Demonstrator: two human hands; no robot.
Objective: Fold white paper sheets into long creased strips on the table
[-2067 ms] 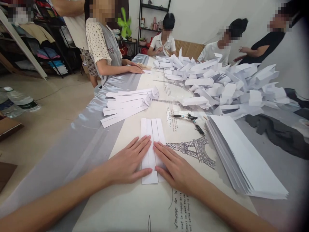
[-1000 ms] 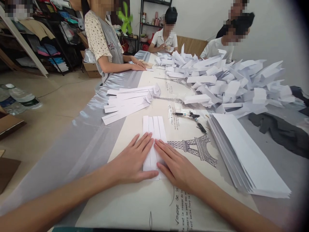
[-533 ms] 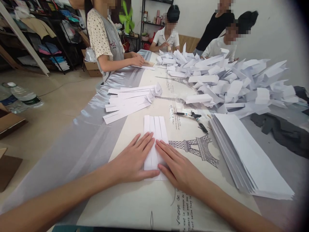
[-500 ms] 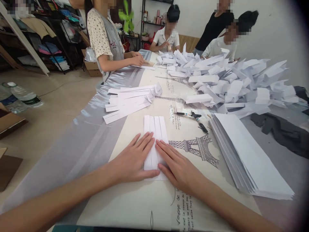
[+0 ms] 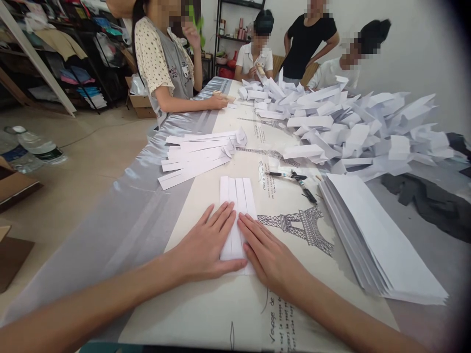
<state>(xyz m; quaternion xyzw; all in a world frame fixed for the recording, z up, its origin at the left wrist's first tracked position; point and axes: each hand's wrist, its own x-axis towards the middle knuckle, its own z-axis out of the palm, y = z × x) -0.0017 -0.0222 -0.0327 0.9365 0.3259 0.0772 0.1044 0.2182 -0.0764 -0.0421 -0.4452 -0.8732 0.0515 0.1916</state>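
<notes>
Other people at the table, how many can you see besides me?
4: spotted-top person standing left, white-shirt person seated far end, black-shirt person standing behind, another white-shirt person seated right. More may be hidden.

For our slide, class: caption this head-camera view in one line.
Both hands, left hand and right hand, press flat on a folded white paper beside a stack of sheets.

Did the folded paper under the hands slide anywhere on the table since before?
No. The folded paper lies where it did, its right edge just left of the printed tower, with the left hand and right hand flat on it.
</notes>
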